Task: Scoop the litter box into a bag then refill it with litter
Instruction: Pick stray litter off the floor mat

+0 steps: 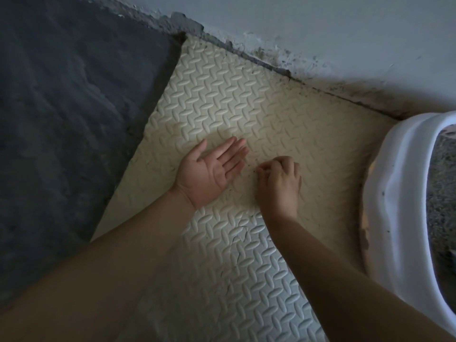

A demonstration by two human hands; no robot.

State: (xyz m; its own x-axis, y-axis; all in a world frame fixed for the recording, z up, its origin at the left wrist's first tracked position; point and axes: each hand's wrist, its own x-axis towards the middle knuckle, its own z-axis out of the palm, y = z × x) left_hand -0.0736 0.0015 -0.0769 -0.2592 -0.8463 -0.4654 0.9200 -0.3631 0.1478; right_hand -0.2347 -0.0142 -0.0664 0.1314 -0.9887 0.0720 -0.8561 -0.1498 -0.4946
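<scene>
The white litter box (404, 193) sits at the right edge, cut off by the frame, with grey litter (441, 193) inside. My left hand (212, 169) lies palm up on the cream foam mat (246, 99), fingers straight and palm empty. Just right of it, my right hand (278, 183) is knuckles up with curled fingers. Its fingertips are pinched together against the mat near a few dark specks. Anything between those fingertips is too small to see. No scoop or bag is in view.
The mat has a raised tread pattern and cracks near my forearms. A dark grey floor (61, 119) lies to the left. A pale wall (320, 28) with crumbling, dirty plaster runs along the mat's far edge.
</scene>
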